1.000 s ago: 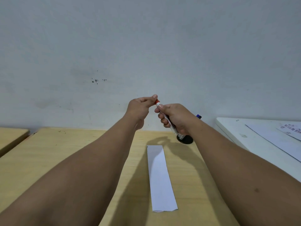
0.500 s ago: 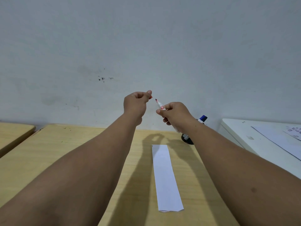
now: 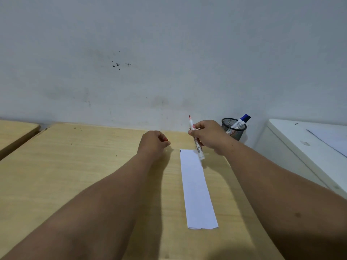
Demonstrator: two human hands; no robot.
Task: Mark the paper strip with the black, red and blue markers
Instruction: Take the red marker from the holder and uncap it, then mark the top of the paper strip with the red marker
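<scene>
A long white paper strip (image 3: 197,186) lies on the wooden desk (image 3: 75,166), running away from me. My right hand (image 3: 208,135) grips the uncapped red marker (image 3: 196,142) above the strip's far end, red tip pointing up. My left hand (image 3: 155,142) is closed low over the desk left of the strip, with the red cap (image 3: 166,140) just showing between its fingers. A tiny dark mark sits at the strip's far left corner. A blue-capped marker (image 3: 242,121) stands in the mesh cup (image 3: 233,129). No black marker is visible.
The black mesh cup stands at the desk's back right corner against the grey wall. A white cabinet top (image 3: 309,147) with paper sheets adjoins on the right. Another wooden desk (image 3: 15,132) sits at the far left.
The cap came off the red marker. Both hands dropped from in front of the wall toward the desk, the left with the cap, the right with the marker over the strip's far end.
</scene>
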